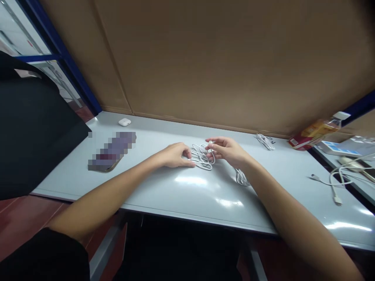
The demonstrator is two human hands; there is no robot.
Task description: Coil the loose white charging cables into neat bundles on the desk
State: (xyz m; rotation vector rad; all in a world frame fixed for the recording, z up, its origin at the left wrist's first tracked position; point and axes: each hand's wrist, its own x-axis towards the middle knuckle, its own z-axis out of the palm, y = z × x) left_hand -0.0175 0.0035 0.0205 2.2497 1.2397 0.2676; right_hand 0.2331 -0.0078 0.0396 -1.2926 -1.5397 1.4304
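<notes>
A white cable (202, 158) lies in loose loops on the grey table in front of me. My left hand (176, 155) is at the left end of these loops, its thumb and curled fingers closed around them. On the other side, my right hand (227, 150) grips a white plug end (210, 146) of the same cable between thumb and fingers, slightly above the table. Under my right wrist sits a second white cable bundle (241, 178), partly hidden by the forearm.
A third coiled cable (265, 141) lies near the back panel. Rightward are a tilted drink bottle (318, 130) and a loose cable with connectors (337, 200). On the left are a white earphone case (124, 122), a blurred-out phone (113, 153) and a black chair back (35, 128).
</notes>
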